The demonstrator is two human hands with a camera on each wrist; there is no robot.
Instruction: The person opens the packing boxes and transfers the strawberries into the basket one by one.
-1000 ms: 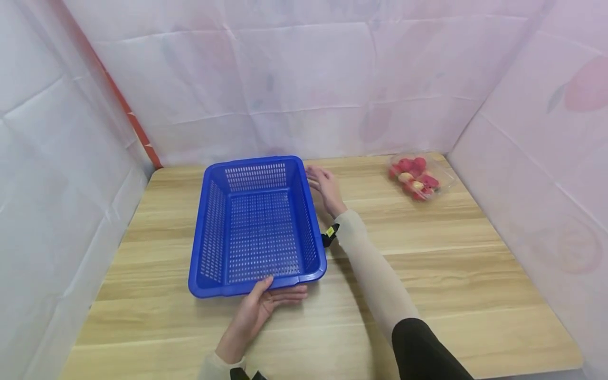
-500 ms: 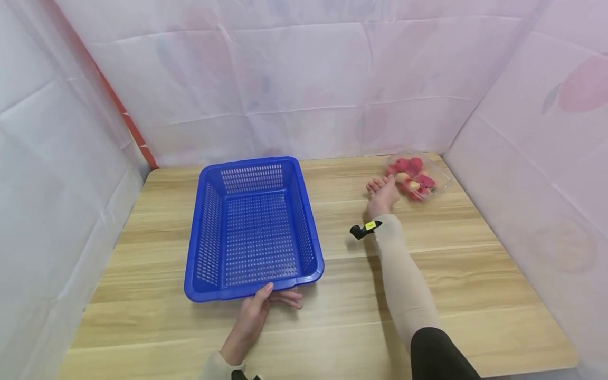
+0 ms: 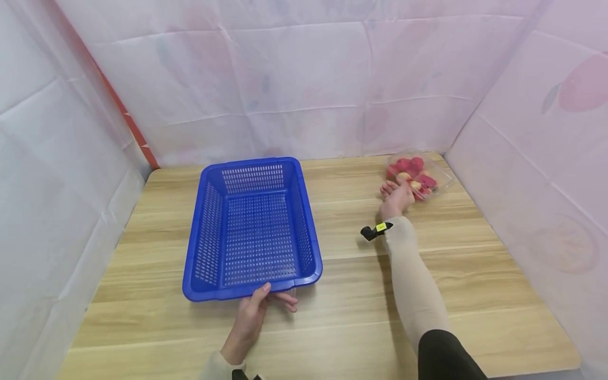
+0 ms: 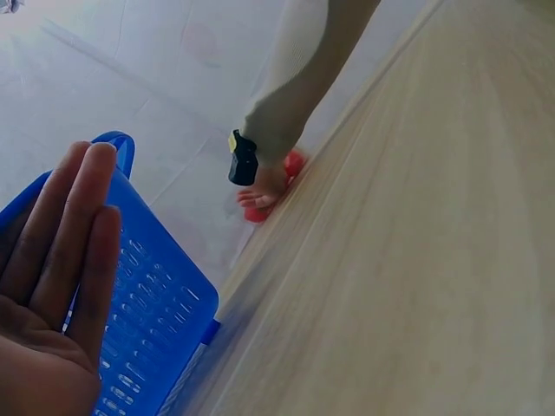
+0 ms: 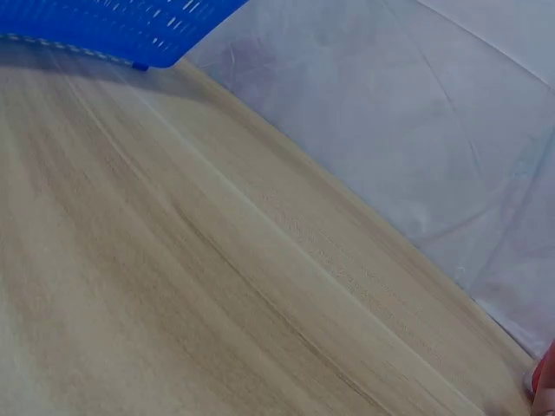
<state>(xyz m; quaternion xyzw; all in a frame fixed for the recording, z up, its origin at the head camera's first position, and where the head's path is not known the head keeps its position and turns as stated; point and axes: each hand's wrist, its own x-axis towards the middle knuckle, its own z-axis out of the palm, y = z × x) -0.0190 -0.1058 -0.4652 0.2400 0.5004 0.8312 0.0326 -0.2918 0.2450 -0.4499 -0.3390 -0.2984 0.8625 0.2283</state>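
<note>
An oblong blue plastic basket (image 3: 258,240) with slotted walls stands left of the middle of the table. My left hand (image 3: 249,319) is at its near edge, thumb tip at the rim and the other fingers underneath. In the left wrist view, those fingers (image 4: 54,251) are straight alongside the basket wall. At the back right is a clear plastic box (image 3: 442,182) with several small red and yellow fruits (image 3: 412,166). My right hand (image 3: 396,200) is at the near left side of that box, its fingers slightly bent and overlapping the fruits in the head view.
The light wooden table (image 3: 351,311) is enclosed by pale printed sheets (image 3: 304,79) at the back and both sides. The box sits close to the back right corner. A black wrist camera (image 3: 375,230) sticks out left of the right sleeve.
My right hand has left the basket's right side and moved right to the fruit box. The basket has shifted slightly left and nearer in view, with my left hand still at its near edge.
</note>
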